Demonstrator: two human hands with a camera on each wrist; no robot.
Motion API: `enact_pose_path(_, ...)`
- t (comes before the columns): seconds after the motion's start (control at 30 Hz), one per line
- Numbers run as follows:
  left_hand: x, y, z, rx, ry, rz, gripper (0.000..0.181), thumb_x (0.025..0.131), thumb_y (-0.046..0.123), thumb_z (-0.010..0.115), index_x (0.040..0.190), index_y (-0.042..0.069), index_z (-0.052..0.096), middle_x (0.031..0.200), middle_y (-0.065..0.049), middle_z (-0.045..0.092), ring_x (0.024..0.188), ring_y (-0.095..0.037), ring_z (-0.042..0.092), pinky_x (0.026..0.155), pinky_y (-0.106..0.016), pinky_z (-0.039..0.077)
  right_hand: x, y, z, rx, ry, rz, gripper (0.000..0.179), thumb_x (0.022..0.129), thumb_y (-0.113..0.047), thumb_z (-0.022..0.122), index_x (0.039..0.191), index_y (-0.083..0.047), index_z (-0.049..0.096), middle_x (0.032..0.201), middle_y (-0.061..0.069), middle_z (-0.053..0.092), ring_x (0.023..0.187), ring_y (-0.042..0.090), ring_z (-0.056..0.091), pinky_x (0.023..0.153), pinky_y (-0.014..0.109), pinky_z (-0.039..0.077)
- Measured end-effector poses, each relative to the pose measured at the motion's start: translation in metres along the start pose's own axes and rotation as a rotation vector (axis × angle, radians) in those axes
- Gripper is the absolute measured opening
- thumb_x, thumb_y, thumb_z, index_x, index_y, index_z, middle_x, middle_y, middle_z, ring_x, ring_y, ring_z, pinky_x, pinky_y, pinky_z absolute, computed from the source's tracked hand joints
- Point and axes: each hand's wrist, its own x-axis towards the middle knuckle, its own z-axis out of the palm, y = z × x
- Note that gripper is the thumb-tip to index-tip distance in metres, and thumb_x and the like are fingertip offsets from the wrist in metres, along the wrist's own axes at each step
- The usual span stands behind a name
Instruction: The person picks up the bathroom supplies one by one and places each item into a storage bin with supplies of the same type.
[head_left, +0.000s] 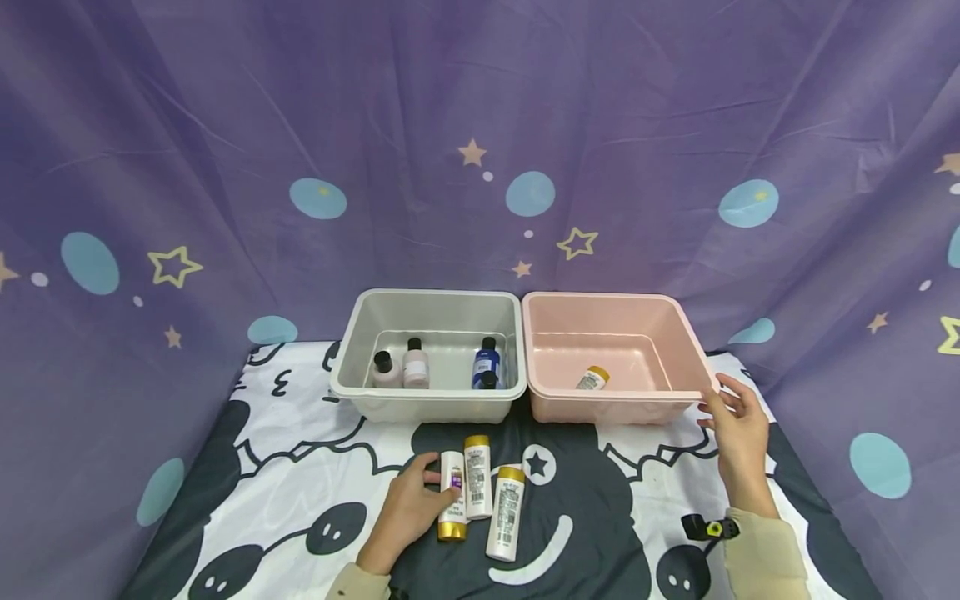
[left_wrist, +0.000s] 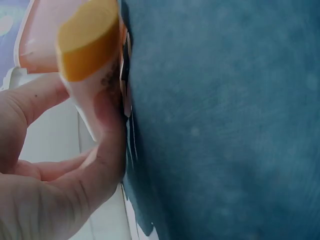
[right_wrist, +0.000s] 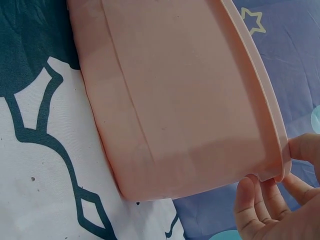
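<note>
My left hand [head_left: 411, 510] grips a white bottle with a gold cap [head_left: 452, 479], the cap pointing toward me. The left wrist view shows the bottle's gold cap [left_wrist: 89, 42] close up, with thumb and fingers on either side of the white body. Just right of it lie two more white gold-capped bottles, one labelled bottle [head_left: 477, 479] and another nearer me [head_left: 507, 515], caps pointing away. My right hand [head_left: 741, 437] pinches the front right rim corner of the pink bin [head_left: 600, 407]. In the right wrist view, fingers [right_wrist: 246, 200] sit under that rim.
Left of the pink bin stands a grey bin [head_left: 427, 408]. It holds two pale black-capped bottles [head_left: 416, 368] and blue bottling [head_left: 486, 362] at its right side. One gold-capped bottle [head_left: 594, 378] lies in the pink bin. A purple curtain [head_left: 420, 125] hangs behind the patterned cloth [head_left: 315, 475].
</note>
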Motion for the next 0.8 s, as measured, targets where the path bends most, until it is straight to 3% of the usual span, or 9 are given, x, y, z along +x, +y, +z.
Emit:
enact_pose_path(0.17,0.0,-0.006,-0.004,-0.067,0.005,-0.034,0.067,0.08,0.029,0.085,0.134,-0.001,0.057,0.093,-0.006,0.071,0.079,-0.016,0.067,0.07,-0.037,0.054,0.001,0.002,0.001,-0.003,0.004,0.0,0.038,0.093,-0.005,0.07,0.129,-0.006,0.061,0.092,-0.003,0.063,0.073,0.009,0.067,0.056,0.019,0.053)
enact_pose_path(0.37,-0.002,-0.008,-0.007,-0.248,-0.04,-0.04,0.066,0.083,0.026,0.083,0.137,0.0,0.055,0.098,-0.009,0.072,0.084,-0.019,0.07,0.07,-0.034,0.056,0.001,0.003,0.0,0.0,-0.002,0.003,0.04,0.093,-0.006,0.071,0.132,-0.005,0.06,0.093,-0.003,0.063,0.073,0.009,0.066,0.056,0.019,0.053)
enact_pose_path(0.53,-0.003,0.003,-0.01,-0.361,-0.081,-0.02,0.067,0.085,0.024,0.082,0.139,-0.001,0.051,0.101,-0.011,0.071,0.086,-0.021,0.071,0.068,-0.033,0.057,0.001,0.003,-0.001,-0.006,-0.001,0.008,0.042,0.093,-0.008,0.072,0.133,-0.005,0.059,0.093,-0.003,0.063,0.073,0.008,0.066,0.056,0.02,0.053)
enact_pose_path(0.8,0.002,0.029,-0.017,-0.419,-0.146,0.046,0.065,0.086,0.025,0.081,0.14,0.003,0.051,0.103,-0.012,0.071,0.086,-0.023,0.071,0.071,-0.035,0.057,0.001,0.003,0.001,-0.005,0.004,0.008,0.041,0.093,-0.008,0.072,0.132,-0.006,0.06,0.094,-0.003,0.063,0.074,0.009,0.065,0.057,0.02,0.053)
